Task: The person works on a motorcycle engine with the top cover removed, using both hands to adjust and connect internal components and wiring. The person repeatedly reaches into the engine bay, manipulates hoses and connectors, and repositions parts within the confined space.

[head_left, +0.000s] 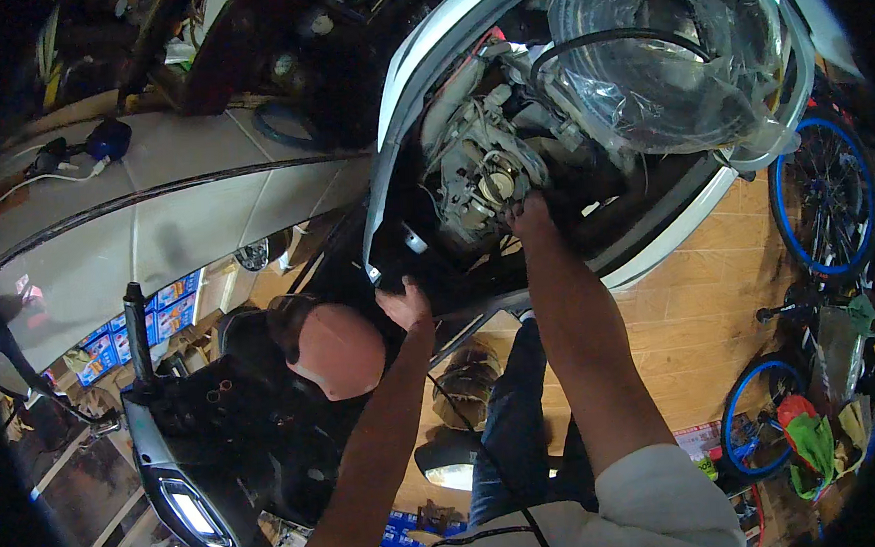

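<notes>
A scooter body with white side panels [670,229] lies open before me, its grimy engine [481,166] exposed. My right hand [529,216] reaches into the engine, just below a round cream-coloured part [496,187]. Its fingers curl down among the parts, and whatever they grip is hidden. Near the lower left corner of the white panel is my left hand [404,304], thumb apart from the fingers, which point toward the panel edge and hold nothing that I can see. Left of these fingers' wrist sits a pinkish rounded piece [337,352] on a dark scooter.
Clear plastic wrap [665,59] covers a round shape at the far right of the body, with a black hose [623,33] across it. The dark scooter's handlebar grip [137,337] sticks up at left. A blue-rimmed wheel [823,195] stands at right. Below lies a wooden-looking floor [682,339].
</notes>
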`<act>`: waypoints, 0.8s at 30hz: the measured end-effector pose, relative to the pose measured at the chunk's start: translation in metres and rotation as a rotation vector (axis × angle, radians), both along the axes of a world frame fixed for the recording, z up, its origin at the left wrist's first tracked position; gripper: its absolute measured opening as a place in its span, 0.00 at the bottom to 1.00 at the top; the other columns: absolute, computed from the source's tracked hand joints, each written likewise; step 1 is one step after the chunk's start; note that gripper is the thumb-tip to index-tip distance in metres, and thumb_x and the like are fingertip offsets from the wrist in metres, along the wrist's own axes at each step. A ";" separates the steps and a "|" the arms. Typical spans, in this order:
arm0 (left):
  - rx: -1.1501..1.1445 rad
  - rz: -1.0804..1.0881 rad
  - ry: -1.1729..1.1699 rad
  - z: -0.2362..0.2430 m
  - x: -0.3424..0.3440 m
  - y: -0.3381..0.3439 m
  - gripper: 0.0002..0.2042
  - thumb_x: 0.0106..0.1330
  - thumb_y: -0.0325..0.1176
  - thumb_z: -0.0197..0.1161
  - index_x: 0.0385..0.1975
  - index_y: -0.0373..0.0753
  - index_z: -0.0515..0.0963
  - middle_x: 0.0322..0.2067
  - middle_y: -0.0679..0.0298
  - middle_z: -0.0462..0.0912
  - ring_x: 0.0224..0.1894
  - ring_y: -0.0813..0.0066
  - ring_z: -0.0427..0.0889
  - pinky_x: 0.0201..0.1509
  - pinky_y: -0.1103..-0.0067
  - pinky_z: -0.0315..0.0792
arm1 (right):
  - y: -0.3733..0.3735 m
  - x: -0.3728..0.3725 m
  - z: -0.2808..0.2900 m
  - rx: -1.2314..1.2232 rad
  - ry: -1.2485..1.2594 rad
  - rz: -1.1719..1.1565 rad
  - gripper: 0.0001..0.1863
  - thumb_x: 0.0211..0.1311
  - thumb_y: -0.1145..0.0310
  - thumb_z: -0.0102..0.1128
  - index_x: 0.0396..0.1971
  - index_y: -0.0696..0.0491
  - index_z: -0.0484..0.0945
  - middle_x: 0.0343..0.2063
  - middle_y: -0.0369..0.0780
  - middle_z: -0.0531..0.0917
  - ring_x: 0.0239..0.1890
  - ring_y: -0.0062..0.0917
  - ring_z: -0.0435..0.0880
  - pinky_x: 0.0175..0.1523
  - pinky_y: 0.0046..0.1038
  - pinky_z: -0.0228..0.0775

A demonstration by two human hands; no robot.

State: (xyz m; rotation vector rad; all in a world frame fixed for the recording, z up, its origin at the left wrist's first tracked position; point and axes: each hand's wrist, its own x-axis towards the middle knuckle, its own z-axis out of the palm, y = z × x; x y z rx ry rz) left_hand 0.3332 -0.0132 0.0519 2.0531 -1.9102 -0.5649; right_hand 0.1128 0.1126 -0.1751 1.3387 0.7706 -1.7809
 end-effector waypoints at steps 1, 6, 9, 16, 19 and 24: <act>-0.026 -0.014 0.013 0.000 0.001 0.000 0.32 0.53 0.42 0.66 0.52 0.24 0.66 0.49 0.38 0.70 0.55 0.39 0.68 0.62 0.58 0.60 | 0.000 0.003 -0.012 -0.035 0.023 -0.036 0.07 0.66 0.55 0.47 0.36 0.38 0.74 0.27 0.29 0.70 0.26 0.23 0.66 0.37 0.33 0.62; 0.029 -0.030 0.022 0.005 0.000 0.000 0.32 0.53 0.42 0.66 0.52 0.24 0.66 0.49 0.38 0.71 0.55 0.39 0.68 0.62 0.58 0.61 | 0.001 0.003 -0.038 -0.125 0.069 0.037 0.08 0.66 0.54 0.46 0.32 0.38 0.74 0.23 0.30 0.70 0.24 0.22 0.65 0.36 0.34 0.61; 0.042 0.008 0.045 0.007 -0.004 0.001 0.31 0.52 0.41 0.66 0.51 0.25 0.67 0.48 0.39 0.71 0.54 0.39 0.68 0.61 0.58 0.62 | -0.004 -0.005 -0.014 0.004 -0.046 -0.045 0.11 0.66 0.55 0.47 0.27 0.42 0.73 0.18 0.31 0.68 0.21 0.22 0.63 0.31 0.31 0.59; 0.053 0.052 -0.006 0.005 -0.004 -0.002 0.34 0.51 0.42 0.67 0.56 0.26 0.66 0.52 0.41 0.71 0.57 0.43 0.69 0.62 0.61 0.62 | -0.019 -0.019 0.070 0.172 -0.030 0.131 0.15 0.65 0.50 0.51 0.25 0.44 0.72 0.17 0.30 0.66 0.21 0.20 0.63 0.30 0.30 0.59; 0.073 0.074 0.075 0.004 -0.004 -0.003 0.34 0.51 0.40 0.68 0.54 0.24 0.66 0.51 0.39 0.71 0.56 0.40 0.68 0.64 0.60 0.60 | -0.024 -0.026 0.094 0.203 -0.061 0.138 0.17 0.65 0.47 0.51 0.25 0.44 0.73 0.17 0.29 0.66 0.22 0.20 0.64 0.32 0.30 0.60; 0.092 0.078 0.027 0.007 -0.004 -0.002 0.33 0.51 0.39 0.68 0.54 0.25 0.66 0.51 0.40 0.71 0.56 0.41 0.68 0.64 0.60 0.61 | -0.035 -0.028 0.129 0.152 0.021 0.222 0.18 0.66 0.46 0.49 0.25 0.44 0.72 0.17 0.29 0.66 0.24 0.20 0.64 0.36 0.31 0.60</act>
